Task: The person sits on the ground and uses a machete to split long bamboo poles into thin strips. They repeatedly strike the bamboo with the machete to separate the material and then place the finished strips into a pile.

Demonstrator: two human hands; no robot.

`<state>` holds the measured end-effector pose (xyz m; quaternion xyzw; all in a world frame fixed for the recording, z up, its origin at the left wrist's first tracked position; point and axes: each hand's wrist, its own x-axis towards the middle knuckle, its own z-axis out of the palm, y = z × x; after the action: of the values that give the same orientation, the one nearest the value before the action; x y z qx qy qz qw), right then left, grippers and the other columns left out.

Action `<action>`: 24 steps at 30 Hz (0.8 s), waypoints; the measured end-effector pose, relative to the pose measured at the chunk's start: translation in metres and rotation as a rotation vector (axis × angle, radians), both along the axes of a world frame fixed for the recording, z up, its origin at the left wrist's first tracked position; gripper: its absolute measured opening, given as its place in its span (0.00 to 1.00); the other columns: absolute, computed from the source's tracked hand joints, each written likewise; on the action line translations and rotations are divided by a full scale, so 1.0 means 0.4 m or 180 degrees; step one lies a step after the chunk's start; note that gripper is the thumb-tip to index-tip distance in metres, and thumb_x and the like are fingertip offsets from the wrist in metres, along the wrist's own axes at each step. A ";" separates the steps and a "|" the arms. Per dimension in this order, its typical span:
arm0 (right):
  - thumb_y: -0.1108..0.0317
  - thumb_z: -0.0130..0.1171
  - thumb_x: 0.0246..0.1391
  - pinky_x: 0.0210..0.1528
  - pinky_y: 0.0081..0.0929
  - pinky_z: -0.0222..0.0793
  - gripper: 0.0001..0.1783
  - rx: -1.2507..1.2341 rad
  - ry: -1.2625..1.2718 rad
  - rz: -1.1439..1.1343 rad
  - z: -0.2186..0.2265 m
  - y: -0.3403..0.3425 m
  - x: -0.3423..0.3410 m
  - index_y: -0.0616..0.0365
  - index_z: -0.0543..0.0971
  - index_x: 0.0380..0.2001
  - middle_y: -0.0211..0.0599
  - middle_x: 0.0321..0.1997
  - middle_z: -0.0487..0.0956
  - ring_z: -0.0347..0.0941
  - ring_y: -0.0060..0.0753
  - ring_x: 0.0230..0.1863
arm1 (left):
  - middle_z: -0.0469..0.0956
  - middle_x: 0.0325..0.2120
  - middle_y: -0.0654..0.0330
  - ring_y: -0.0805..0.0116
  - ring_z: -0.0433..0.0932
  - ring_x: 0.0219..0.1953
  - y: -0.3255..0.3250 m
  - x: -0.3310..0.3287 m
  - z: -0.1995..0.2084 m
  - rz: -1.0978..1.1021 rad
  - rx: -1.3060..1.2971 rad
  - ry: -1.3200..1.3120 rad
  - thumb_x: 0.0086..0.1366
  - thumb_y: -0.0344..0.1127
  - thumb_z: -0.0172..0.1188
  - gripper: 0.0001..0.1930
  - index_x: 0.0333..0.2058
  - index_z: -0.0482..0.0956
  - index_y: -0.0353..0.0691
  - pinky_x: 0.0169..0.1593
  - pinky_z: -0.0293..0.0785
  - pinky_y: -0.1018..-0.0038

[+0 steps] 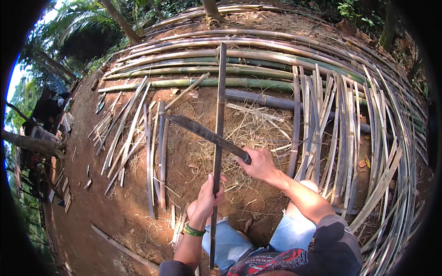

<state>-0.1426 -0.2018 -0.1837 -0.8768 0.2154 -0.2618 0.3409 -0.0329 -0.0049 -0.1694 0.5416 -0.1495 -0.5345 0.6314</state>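
My left hand [211,195] is closed around the lower part of a long, dark bamboo strip [221,101], which stands upright in front of me. In my right hand [258,163] is the handle of a machete [195,127] with a broad, dark-stained blade. The blade points up and to the left and crosses the strip above my left hand. Whether its edge touches the strip I cannot tell. The strip's lower end comes down between my left forearm and my left leg, near my knees in torn jeans [230,241].
Split bamboo strips [340,138] lie in a dense pile at my right, and more strips [131,133] lie at the left. Long whole bamboo poles [193,84] stretch across the far side. Shavings [258,133] litter the dirt ahead. Tree trunks [120,20] rise behind the poles.
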 end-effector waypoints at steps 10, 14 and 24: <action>0.64 0.56 0.43 0.20 0.42 0.71 0.11 -0.1249 0.0959 0.0205 0.015 -0.106 0.009 0.56 0.72 0.14 0.39 0.08 0.70 0.72 0.43 0.12 | 0.61 0.14 0.71 0.80 0.60 0.17 0.100 -0.005 -0.113 0.0364 0.0439 -0.2066 0.78 0.48 0.34 0.25 0.31 0.73 0.36 0.22 0.57 0.76; 0.64 0.57 0.45 0.30 0.46 0.73 0.11 -0.0891 0.0575 -0.0925 0.082 -0.252 0.013 0.63 0.78 0.19 0.55 0.16 0.75 0.77 0.56 0.21 | 0.62 0.14 0.69 0.78 0.61 0.17 0.186 -0.033 -0.102 0.0387 0.0547 -0.1680 0.77 0.45 0.35 0.24 0.30 0.73 0.35 0.23 0.58 0.75; 0.62 0.59 0.43 0.36 0.46 0.77 0.13 -0.1069 0.1266 -0.0907 0.163 -0.220 0.004 0.63 0.80 0.21 0.53 0.19 0.78 0.79 0.56 0.27 | 0.63 0.14 0.68 0.78 0.63 0.18 0.210 -0.063 -0.136 0.0213 0.0140 -0.1747 0.77 0.46 0.36 0.24 0.30 0.73 0.36 0.23 0.59 0.74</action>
<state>-0.1410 -0.2896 -0.1184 -0.9160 0.3525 -0.1621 0.1020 -0.0581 0.0793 -0.2239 0.6844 -0.2855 -0.3497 0.5726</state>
